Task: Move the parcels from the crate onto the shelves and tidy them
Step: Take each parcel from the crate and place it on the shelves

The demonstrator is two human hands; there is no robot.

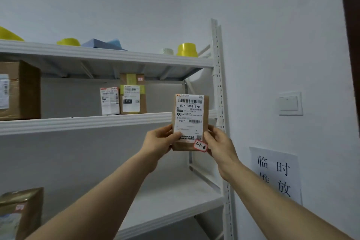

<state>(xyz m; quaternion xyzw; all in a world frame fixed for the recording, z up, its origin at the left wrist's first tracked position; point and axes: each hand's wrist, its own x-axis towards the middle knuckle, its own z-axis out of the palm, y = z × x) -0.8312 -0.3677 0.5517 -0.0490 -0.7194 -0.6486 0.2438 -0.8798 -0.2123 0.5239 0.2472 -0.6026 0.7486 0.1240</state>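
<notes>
A small brown cardboard parcel (190, 121) with a white shipping label and a pink tag reading 3-1-8 is held upright in front of the middle shelf (83, 122), near its right end. My left hand (162, 140) grips its lower left edge and my right hand (218, 142) grips its lower right edge. Two small labelled parcels (111, 101) (133, 94) stand side by side on the middle shelf, left of the held one. The crate is out of view.
A big brown box (19, 89) sits at the left of the middle shelf, another box (21, 212) on the lower shelf (171, 198). Yellow tape rolls (187, 49) and blue foam (103, 44) lie on the top shelf. A white upright post (219, 84), wall switch (289, 103) and paper sign (274, 173) are right.
</notes>
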